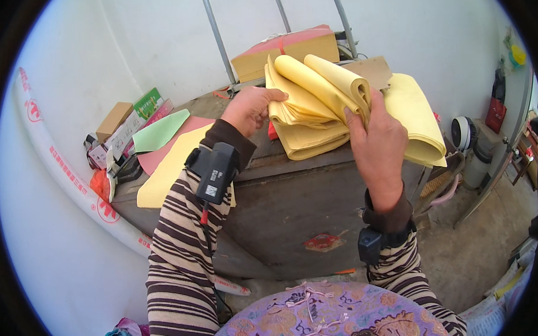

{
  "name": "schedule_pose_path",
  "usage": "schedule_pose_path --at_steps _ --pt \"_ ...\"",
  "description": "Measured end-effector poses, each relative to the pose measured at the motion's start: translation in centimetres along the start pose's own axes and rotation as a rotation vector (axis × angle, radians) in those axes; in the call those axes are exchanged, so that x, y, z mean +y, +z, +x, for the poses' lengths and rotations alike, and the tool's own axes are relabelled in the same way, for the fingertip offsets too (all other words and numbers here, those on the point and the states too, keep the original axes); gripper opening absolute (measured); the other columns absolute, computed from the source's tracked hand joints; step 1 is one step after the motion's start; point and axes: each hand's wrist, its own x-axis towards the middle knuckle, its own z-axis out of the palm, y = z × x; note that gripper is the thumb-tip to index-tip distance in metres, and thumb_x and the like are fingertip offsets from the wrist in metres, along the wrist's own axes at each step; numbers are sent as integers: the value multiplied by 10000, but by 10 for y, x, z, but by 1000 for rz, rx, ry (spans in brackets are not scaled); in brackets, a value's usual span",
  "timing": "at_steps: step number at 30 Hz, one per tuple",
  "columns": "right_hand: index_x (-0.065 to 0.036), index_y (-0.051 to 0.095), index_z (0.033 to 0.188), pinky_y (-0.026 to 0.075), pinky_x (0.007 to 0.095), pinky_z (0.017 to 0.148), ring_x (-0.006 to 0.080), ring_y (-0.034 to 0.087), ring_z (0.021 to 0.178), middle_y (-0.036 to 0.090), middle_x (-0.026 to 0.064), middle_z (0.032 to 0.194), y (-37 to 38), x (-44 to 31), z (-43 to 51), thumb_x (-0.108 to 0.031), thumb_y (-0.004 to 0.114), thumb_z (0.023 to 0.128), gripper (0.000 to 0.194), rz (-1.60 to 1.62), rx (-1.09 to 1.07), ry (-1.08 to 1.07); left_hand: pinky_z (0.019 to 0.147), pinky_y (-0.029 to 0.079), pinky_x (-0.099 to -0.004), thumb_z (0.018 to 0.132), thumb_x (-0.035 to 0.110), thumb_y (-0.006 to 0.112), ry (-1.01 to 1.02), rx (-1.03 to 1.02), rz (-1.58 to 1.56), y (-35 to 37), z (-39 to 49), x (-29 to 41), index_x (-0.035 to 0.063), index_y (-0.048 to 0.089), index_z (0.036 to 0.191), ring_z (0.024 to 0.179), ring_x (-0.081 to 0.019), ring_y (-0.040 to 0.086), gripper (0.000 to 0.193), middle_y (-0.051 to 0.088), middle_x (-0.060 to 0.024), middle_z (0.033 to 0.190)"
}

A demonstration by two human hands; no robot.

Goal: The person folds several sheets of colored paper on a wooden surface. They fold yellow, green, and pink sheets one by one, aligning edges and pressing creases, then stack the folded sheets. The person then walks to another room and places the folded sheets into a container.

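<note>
Both my hands hold a thick bundle of folded yellow paper sheets above a dark wooden chest. My left hand grips the bundle's left edge, thumb on top, where the layers fan apart. Around the right side, my right hand pinches the rolled-over folds between thumb and fingers. Just beyond the right hand lies a curled stack of yellow paper, with a piece of brown cardboard behind it. Flat yellow paper rests under my left forearm, beside pink paper and a green sheet.
A tied paper stack with a red top stands at the back by metal poles. Small boxes and an orange bag sit at left. A long white printed tube leans there. A white fan is at right.
</note>
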Motion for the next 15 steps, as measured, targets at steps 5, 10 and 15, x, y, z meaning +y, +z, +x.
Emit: schedule_pose_path --at_steps 5,10,15 --pt "-52 579 1243 536 466 657 384 699 745 708 176 805 2 -1 -1 -183 729 870 422 6 18 -5 466 412 -222 863 238 749 68 110 -101 -36 1 -4 91 666 1010 599 -84 640 224 702 -5 818" --pt "-64 580 1246 540 473 661 391 696 742 704 179 804 3 1 -1 -202 716 880 415 -7 32 -16 839 599 -363 944 174 666 191 3 -449 -97 -27 -13 -15 603 1190 915 -233 724 316 717 -130 1048" --pt "-110 591 1245 536 484 670 415 689 775 699 193 821 4 1 0 -230 694 902 378 -33 -11 11 933 586 -406 982 152 602 200 4 -569 -169 -93 -62 -82 550 1284 1029 -279 712 386 691 -196 1185"
